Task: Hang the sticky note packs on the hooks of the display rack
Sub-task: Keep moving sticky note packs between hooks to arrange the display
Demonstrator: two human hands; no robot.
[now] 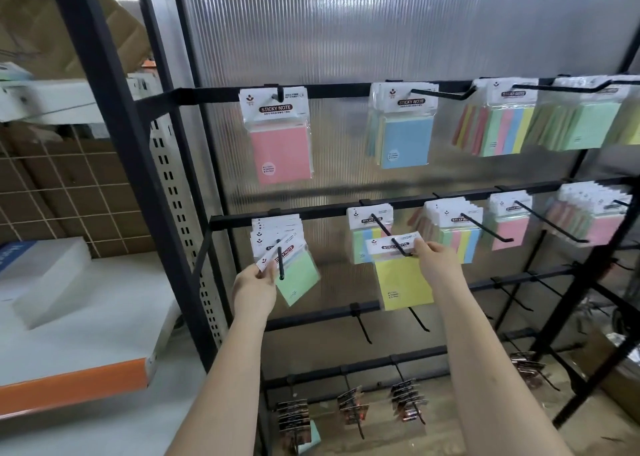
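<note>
Black display rack (346, 209); hung packs (281, 150)

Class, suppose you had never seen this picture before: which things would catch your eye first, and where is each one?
Two bare arms reach up the middle: the left hand pinches a green pack at a hook's tip, and the right hand holds a yellow pack on the next hook. Above them, a pink pack and a blue pack hang from the top rail of the black rack.
</note>
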